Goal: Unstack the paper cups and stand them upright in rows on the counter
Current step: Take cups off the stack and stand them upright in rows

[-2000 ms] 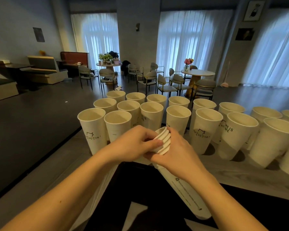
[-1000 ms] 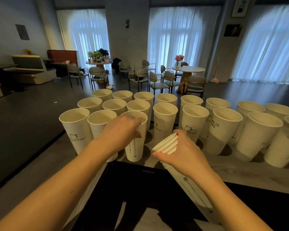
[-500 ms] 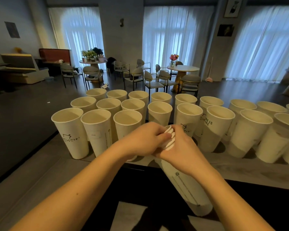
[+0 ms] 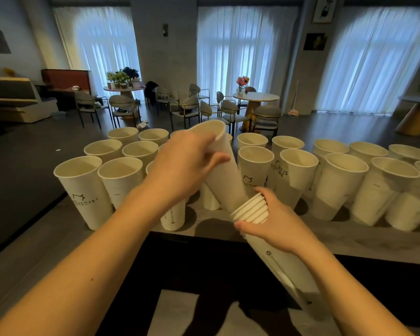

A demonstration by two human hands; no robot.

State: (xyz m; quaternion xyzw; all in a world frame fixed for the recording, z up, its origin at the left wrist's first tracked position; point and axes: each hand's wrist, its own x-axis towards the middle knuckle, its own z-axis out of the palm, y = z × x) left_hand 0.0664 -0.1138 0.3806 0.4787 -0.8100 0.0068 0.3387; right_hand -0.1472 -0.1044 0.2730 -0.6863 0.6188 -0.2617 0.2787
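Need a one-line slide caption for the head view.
Left hand pulls one paper cup from the stack gripped by the right hand, above rows of upright cups.

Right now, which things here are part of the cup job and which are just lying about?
Job: pulled cup in left hand; nested stack in right hand; standing cups; counter.
Lying about: chairs, round tables, flowers.

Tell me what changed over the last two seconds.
The left hand set one cup in the front row, returned to the stack, gripped the top cup and has drawn it up and away, almost free. The right hand still holds the stack. The cups standing on the counter stayed put.
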